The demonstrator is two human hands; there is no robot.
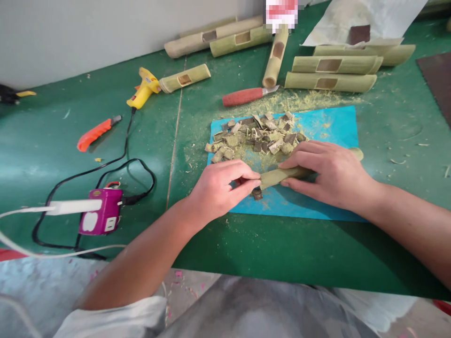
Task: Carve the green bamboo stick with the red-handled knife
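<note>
A green bamboo tube (276, 177) lies nearly level over the blue sheet (340, 123), between my two hands. My left hand (220, 190) pinches its left end with thumb and fingertips. Farther right, my right hand (333, 173) is closed over the tube from above, thumb on the near side, covering much of it; the far right end sticks out beyond the knuckles. Just below my left fingertips sits a small dark chip (257, 193). Behind the hands, a heap of bamboo chips (260, 135) and shavings covers the sheet's left part.
A red-handled knife (243, 96) lies behind the sheet. Cut bamboo tubes (331, 82) with square openings line the back. Leftward are a yellow glue gun (143, 89), an orange utility knife (95, 135) and a purple power adapter (100, 211) with looping cables, all on the green table (197, 244).
</note>
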